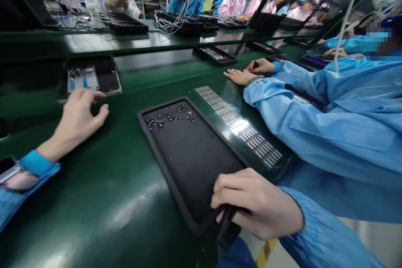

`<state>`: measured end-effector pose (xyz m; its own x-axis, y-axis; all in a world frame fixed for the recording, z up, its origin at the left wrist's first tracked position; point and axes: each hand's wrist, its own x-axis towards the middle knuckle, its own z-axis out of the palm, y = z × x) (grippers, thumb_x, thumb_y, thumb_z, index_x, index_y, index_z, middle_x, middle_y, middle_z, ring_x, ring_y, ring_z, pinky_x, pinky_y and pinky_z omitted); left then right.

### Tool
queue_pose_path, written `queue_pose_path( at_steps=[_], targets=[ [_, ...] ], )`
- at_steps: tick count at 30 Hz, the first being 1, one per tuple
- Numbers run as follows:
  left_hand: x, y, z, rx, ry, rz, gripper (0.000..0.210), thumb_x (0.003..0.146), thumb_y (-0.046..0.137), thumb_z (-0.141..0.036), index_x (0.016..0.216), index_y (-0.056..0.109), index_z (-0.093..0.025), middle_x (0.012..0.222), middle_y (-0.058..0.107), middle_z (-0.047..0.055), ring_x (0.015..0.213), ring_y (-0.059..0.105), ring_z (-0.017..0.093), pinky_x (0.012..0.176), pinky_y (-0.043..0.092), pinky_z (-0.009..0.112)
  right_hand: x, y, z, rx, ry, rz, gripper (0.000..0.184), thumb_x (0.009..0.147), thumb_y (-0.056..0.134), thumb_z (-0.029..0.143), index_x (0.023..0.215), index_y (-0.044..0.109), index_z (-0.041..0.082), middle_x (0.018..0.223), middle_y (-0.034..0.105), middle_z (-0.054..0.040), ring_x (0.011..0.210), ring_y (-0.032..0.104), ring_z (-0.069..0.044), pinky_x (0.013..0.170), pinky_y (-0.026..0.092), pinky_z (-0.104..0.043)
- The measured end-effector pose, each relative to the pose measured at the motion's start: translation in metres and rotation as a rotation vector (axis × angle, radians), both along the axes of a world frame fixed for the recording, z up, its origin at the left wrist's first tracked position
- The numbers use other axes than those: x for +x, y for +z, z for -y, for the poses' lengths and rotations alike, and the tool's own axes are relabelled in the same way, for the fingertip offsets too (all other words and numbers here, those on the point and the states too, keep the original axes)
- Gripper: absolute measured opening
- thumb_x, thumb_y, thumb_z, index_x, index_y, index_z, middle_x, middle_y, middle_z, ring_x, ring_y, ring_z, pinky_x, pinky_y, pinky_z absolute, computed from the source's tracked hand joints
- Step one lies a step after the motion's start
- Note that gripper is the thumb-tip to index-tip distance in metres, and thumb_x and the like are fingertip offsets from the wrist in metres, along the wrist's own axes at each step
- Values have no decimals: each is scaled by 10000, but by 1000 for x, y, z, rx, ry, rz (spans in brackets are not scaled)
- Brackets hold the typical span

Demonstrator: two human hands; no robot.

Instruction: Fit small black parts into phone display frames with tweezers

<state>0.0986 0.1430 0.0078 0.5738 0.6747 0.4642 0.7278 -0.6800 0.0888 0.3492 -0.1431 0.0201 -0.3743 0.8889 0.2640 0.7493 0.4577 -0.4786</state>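
My left hand (80, 113) is open, thumb and fingers apart. It reaches over the near edge of a black tray (108, 73) that holds a silver phone-like frame (91, 77) with blue strips. Whether the fingertips touch this tray I cannot tell. My right hand (254, 205) is closed around a slim black tool (224, 224), mostly hidden by the fingers, at the near right corner of a larger black tray (201, 163). Small dark shiny parts (157, 121) lie scattered at that tray's far end.
Sheets of small metallic stickers (238, 125) lie right of the large tray. Beyond them are a co-worker's hands (248, 71) and blue sleeves (329, 113). More trays (215, 55) stand on the green conveyor (150, 67). White cables (176, 21) bunch on the shelf; people work behind.
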Motion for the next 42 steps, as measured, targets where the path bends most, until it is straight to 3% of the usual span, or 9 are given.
queue_pose_path(
  at_steps=[5,14,20,23,28,32,34,37,42],
  targets=[
    [10,-8,11,-37,-205,-51,300,920,416,-309,1079,529,-81,989,516,81,859,560,177,796,506,339,5,-4,1,65,-113,18,161,886,463,181,859,621,160,829,609,-40,650,570,-63,538,405,-167],
    [12,-8,17,-134,-212,1,276,903,426,-288,1059,562,-105,978,589,90,942,548,212,823,466,327,-3,10,7,-185,82,5,149,896,497,226,891,628,155,806,581,-19,589,520,-35,533,375,-154],
    [20,-5,36,-221,-383,27,293,916,423,-325,1034,600,-125,999,639,87,940,577,201,801,475,294,-3,16,2,-308,231,-33,165,859,583,319,878,633,164,780,589,7,579,531,-31,505,367,-155],
    [21,-9,41,-259,-460,45,324,904,448,-359,1111,581,-149,1004,631,73,903,590,191,787,485,291,4,25,-17,-222,160,-64,205,889,539,332,870,644,157,797,608,-19,638,556,-41,545,392,-153],
    [20,-13,40,-274,-513,25,331,901,467,-378,1154,564,-188,1042,588,66,932,586,187,827,479,304,15,39,-82,-29,-130,-322,423,900,463,488,774,655,132,720,613,-36,631,570,-64,571,435,-163],
    [20,-14,39,-279,-552,12,337,888,493,-412,1114,573,-175,1060,559,75,966,576,199,847,476,318,10,27,-128,-99,-265,-600,672,883,279,654,683,628,116,610,580,-40,534,556,-73,490,437,-180],
    [20,-14,38,-278,-566,5,344,887,497,-410,1122,565,-168,1067,550,80,972,571,203,849,475,322,3,15,-139,-164,-250,-689,641,874,304,660,687,592,119,611,575,-31,521,565,-75,491,458,-186],
    [22,-13,39,-259,-581,6,354,883,502,-405,1132,561,-161,1073,540,88,977,562,210,851,472,331,-6,-3,-143,-183,-169,-746,488,805,523,611,789,557,125,712,599,-17,631,615,-86,593,509,-191],
    [26,-7,53,-146,-617,58,269,887,496,-340,1034,603,-142,1041,540,103,977,545,223,853,458,354,-13,-14,-136,-80,-117,-617,423,759,641,519,851,563,114,765,601,-12,645,587,-71,603,480,-186]
  ],
)
